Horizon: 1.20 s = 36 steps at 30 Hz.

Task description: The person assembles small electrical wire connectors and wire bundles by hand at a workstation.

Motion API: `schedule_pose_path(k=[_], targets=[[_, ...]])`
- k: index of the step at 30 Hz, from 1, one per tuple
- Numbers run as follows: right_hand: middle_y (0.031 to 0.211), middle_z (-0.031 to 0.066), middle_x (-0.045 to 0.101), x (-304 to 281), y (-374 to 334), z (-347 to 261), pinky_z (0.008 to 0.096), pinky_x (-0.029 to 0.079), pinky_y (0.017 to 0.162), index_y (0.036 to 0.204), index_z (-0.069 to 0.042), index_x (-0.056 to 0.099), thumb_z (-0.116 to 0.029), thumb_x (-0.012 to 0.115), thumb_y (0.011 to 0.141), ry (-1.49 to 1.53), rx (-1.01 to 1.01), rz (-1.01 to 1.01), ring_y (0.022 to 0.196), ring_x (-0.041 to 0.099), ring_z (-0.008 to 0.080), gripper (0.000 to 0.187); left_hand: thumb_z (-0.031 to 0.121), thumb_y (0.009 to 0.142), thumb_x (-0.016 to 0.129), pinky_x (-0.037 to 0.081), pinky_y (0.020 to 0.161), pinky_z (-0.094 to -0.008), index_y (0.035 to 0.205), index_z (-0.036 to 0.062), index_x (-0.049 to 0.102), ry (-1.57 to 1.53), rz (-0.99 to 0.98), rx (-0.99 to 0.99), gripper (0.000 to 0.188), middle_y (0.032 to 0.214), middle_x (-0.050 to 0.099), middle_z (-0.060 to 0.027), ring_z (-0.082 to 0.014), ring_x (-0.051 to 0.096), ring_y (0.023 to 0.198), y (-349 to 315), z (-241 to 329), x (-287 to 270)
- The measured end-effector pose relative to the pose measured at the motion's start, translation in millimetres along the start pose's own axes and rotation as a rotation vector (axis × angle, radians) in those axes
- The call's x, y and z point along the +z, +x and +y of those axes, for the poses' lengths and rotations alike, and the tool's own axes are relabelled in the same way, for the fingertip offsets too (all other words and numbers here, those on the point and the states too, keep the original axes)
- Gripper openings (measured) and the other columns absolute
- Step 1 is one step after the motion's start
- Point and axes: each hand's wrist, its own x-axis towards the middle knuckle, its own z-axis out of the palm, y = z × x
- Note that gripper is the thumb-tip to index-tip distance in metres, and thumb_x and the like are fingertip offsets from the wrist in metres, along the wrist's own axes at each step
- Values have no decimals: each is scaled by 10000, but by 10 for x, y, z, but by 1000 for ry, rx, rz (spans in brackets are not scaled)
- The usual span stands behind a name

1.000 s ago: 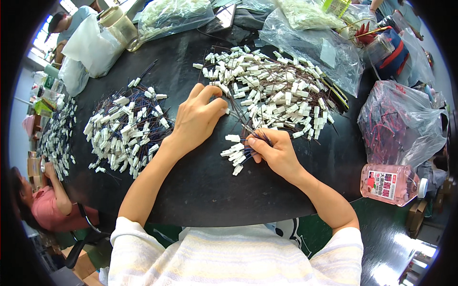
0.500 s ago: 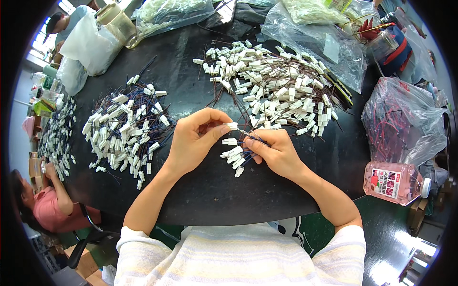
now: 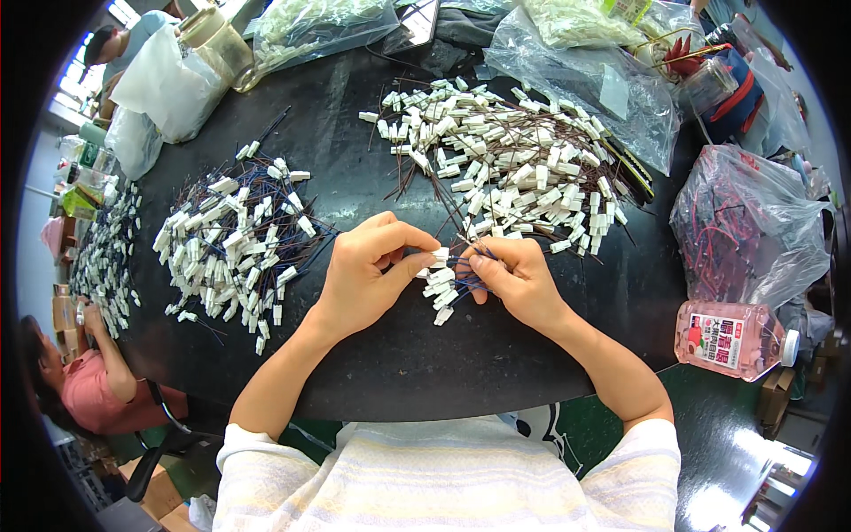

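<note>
My left hand (image 3: 377,270) pinches a small white plastic connector (image 3: 440,255) between thumb and forefinger. Close beside it, my right hand (image 3: 512,273) is closed on a bunch of blue and dark wires (image 3: 465,277). Several white connectors (image 3: 441,291) hang from the bunch's left side, between the two hands. Beyond my hands lies a large heap of white connectors with brown wires (image 3: 523,164). A second heap, with blue wires (image 3: 235,235), rests to the left of my left hand. Fingers hide part of the bunch's wires.
Clear plastic bags (image 3: 585,80) and a jar (image 3: 215,46) line the far edge of the black table (image 3: 381,372). At right are a bag of red wires (image 3: 722,230) and a pink drink bottle (image 3: 734,340). A co-worker (image 3: 97,381) sits at left beside more connectors (image 3: 106,257).
My left hand has moved slightly down and right, bringing the pinched connector down against the others of the bunch. My right hand keeps hold of the wires and has barely shifted.
</note>
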Motion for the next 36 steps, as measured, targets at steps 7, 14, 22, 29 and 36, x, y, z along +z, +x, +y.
schedule_pose_path(k=[7, 14, 22, 29, 36], targets=[[531, 47, 532, 11, -15, -29, 232, 383, 429, 738, 26, 572, -34, 486, 826, -122, -55, -25, 451, 510, 90, 137, -25, 681, 666, 326, 446, -217, 808, 13, 651, 33, -31, 44, 133, 615, 520, -32, -75, 447, 497, 0, 26, 43], [544, 59, 535, 40, -2, -1, 239, 395, 438, 754, 34, 562, -37, 486, 832, -175, -103, -38, 459, 513, 97, 130, 9, 723, 646, 392, 530, -221, 836, 23, 654, -20, -202, -60, 114, 746, 618, -60, -79, 507, 589, 120, -41, -102], [547, 28, 510, 35, 1, -11, 236, 370, 451, 755, 33, 563, -85, 483, 875, -10, -56, -35, 470, 468, 76, 186, 48, 699, 636, 450, 668, -330, 840, 55, 617, 622, 119, 414, 142, 905, 612, -67, -248, 539, 774, 714, -374, -73], [572, 29, 526, -4, 14, -29, 185, 285, 426, 799, 24, 584, -171, 465, 906, 64, 77, -64, 472, 423, 40, 253, 0, 706, 650, 318, 473, -199, 823, 39, 642, 188, 57, 113, 123, 678, 521, -13, -65, 452, 559, 267, -10, -55], [535, 25, 510, 24, 24, 7, 231, 369, 437, 752, 39, 578, -102, 474, 880, 50, 9, -62, 455, 479, 74, 217, 9, 747, 641, 356, 503, -197, 858, 8, 640, -137, 35, -160, 111, 683, 562, -15, -45, 461, 574, 72, -34, 33]])
